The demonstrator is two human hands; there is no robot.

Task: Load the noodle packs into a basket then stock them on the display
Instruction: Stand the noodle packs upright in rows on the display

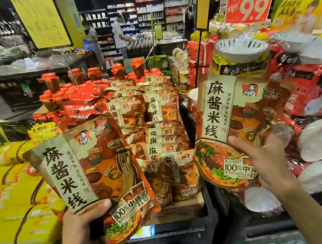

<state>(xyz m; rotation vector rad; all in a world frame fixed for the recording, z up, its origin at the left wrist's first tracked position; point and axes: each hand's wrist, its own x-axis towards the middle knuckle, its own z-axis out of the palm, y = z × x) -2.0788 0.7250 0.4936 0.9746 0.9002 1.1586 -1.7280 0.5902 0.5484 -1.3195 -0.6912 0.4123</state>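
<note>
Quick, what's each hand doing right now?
Left hand: grips the left noodle pack by its lower end.
Right hand: grips the right noodle pack by its lower end.

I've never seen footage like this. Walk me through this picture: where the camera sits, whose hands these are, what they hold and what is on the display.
There is no machine here. The one picture comes from a wide-angle camera worn on a person's head, looking forward and down, so the two bare arms reaching in from the bottom are the wearer's own.

The left hand grips a tilted noodle pack by its lower edge. The right hand holds a second noodle pack upright.

Between them stands the display, already carrying rows of the same packs. Behind those are red-capped jars. Yellow packs lie on the left, red and white packs on the right. A price sign reads 9.9. No basket shows.
</note>
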